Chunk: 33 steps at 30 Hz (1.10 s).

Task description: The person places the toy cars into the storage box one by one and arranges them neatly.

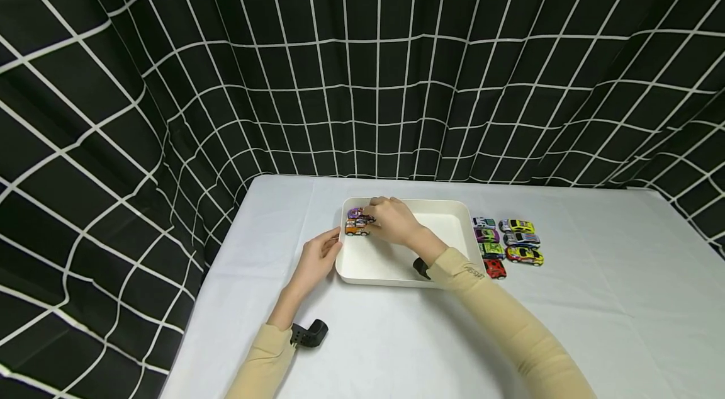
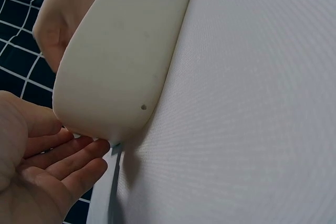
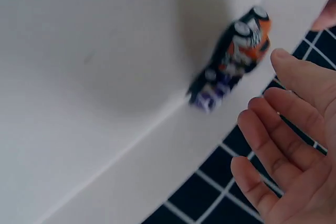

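A shallow white tray [image 1: 362,264] lies on the table. At its left end, small toy cars stand side by side: an orange one [image 1: 355,230] and, behind it, a purple one [image 1: 354,213]. My right hand [image 1: 393,223] reaches over the tray beside these cars. In the right wrist view its fingers [image 3: 299,124] are loosely bent and hold nothing; the orange car [image 3: 252,40] and the purple car [image 3: 210,95] look blurred there. Against the tray's left outer wall [image 2: 115,51] rest the fingertips of my left hand [image 1: 314,257], fingers relaxed.
Several more toy cars [image 1: 521,240] stand in two columns on the table just right of the tray. A white cloth [image 1: 396,336] covers the table. Black curtains with a white grid [image 1: 396,72] hang behind and at the sides.
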Each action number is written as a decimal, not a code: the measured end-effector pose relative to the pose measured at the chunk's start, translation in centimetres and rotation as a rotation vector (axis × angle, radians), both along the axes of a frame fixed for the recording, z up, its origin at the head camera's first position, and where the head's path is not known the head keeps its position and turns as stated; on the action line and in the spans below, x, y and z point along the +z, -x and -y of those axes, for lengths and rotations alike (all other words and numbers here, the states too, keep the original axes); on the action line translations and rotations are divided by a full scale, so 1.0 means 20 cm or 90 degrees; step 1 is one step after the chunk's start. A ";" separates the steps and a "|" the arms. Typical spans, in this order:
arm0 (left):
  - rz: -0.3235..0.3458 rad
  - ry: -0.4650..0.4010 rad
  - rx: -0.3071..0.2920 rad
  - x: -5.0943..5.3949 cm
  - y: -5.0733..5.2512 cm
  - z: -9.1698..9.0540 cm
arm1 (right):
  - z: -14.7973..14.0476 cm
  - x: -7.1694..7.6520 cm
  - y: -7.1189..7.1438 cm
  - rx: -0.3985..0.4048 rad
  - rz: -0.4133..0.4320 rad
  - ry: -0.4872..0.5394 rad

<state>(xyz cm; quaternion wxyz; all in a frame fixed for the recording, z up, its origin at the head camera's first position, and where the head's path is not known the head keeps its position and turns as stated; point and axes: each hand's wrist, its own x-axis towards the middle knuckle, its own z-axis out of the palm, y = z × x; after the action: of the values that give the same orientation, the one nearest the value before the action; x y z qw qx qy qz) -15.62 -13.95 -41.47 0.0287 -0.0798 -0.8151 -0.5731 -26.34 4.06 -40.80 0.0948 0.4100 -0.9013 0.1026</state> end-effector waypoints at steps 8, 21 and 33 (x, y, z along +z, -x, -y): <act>-0.001 0.006 0.013 -0.01 0.00 0.00 | -0.24 0.06 -0.04 -0.012 -0.050 -0.009; -0.016 0.008 0.032 -0.21 0.09 0.04 | -0.67 0.11 -0.14 -0.086 -0.079 0.013; 0.003 -0.003 0.029 -0.21 0.10 0.03 | -1.06 0.01 -0.26 -0.164 -0.095 0.049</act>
<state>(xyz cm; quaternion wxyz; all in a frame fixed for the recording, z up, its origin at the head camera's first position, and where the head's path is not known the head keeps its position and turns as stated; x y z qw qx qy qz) -17.61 -14.48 -45.66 0.0403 -0.0600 -0.8153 -0.5745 -21.11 25.25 -40.54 0.1895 0.2935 -0.9324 0.0931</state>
